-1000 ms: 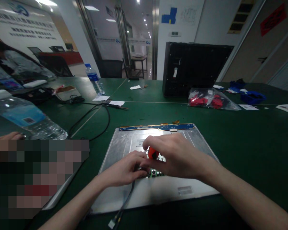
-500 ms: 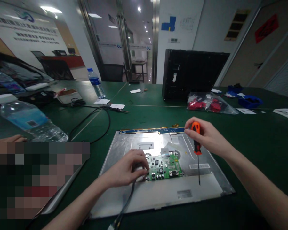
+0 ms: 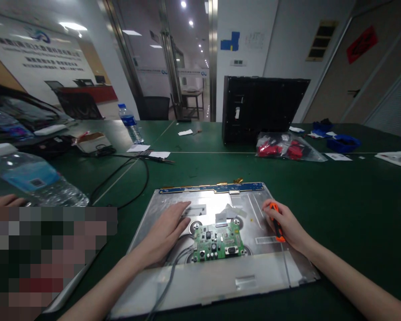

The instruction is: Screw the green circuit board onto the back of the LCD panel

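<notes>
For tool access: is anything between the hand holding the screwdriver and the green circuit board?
Nothing visible: only bare metal panel lies between the right hand, gripping the screwdriver, and the circuit board. The left hand is left of it.

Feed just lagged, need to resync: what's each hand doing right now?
Left hand: open, palm flat on the metal back panel.
Right hand: closed around the orange screwdriver.

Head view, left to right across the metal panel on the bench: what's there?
On the metal panel: left hand lying flat → green circuit board → right hand gripping the orange screwdriver.
</notes>
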{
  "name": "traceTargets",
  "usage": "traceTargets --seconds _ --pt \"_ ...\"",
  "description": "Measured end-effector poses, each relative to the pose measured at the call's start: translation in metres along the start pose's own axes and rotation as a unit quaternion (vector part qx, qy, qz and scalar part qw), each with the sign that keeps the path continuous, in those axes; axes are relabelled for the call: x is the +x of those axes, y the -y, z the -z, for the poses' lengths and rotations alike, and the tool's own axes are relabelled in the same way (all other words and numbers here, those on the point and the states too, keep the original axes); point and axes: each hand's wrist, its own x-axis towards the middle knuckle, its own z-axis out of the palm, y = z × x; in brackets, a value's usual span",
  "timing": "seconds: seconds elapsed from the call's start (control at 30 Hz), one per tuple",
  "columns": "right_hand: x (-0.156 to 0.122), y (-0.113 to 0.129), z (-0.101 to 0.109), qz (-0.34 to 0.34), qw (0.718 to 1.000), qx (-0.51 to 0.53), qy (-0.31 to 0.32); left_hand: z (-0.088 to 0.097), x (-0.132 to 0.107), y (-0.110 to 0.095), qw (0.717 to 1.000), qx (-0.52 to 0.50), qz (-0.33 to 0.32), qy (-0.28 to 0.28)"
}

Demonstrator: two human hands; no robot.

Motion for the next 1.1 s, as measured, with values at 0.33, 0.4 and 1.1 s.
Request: traceTargets --seconds 0.33,0.4,1.1 --pt "-0.013 0.003 -0.017 0.012 1.000 -0.021 0.013 0.018 -0.003 -0.005 0.998 0.003 0.020 0.059" --pt "-0.012 0.004 -0.018 0.014 0.999 -0.025 0.016 0.021 0.003 -0.011 0.997 0.006 0.033 0.071" --pt "-0.013 0.002 -0.014 -0.007 0.999 -0.012 0.033 0.015 0.042 -0.021 0.992 0.032 -0.004 0.125"
